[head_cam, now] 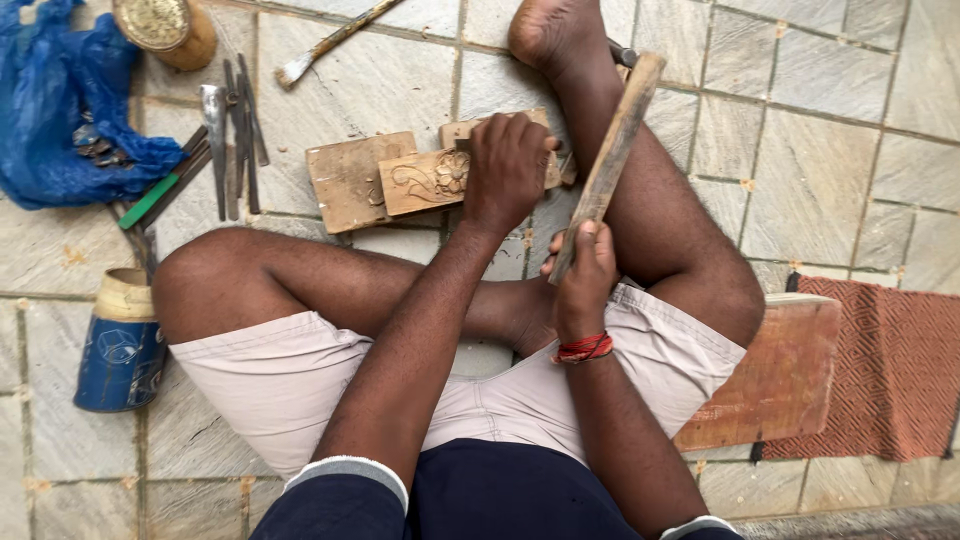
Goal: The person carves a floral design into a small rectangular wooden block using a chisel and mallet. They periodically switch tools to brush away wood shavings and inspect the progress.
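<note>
Nearest, seated cross-legged in pale shorts [300,375] on a grey stone-tile floor [820,120]. Right hand [583,268], red thread at the wrist, fingers wrapped tight round the lower end of a wooden mallet stick [608,160], raised and slanting up toward the foot. Left hand [508,170] fisted over a chisel [463,146], only a sliver of it showing, pressed onto a carved wooden block [430,180] with a floral relief, lying just ahead of the crossed shins. Touching its left edge, a plain wooden board [347,180]; another block behind, partly hidden.

At the left knee, a cylindrical tin [122,345]: blue printed wrap, cream top band, standing upright. To the right, a reddish wooden plank [785,375] under the thigh, beside a red-brown woven mat [895,365].

Farther left, a row of metal chisels [232,135] laid side by side, one green-handled. Beyond, a crumpled blue plastic bag [55,110], a round container with a gold patterned lid [165,30], and a brush [335,40] near the top edge.
</note>
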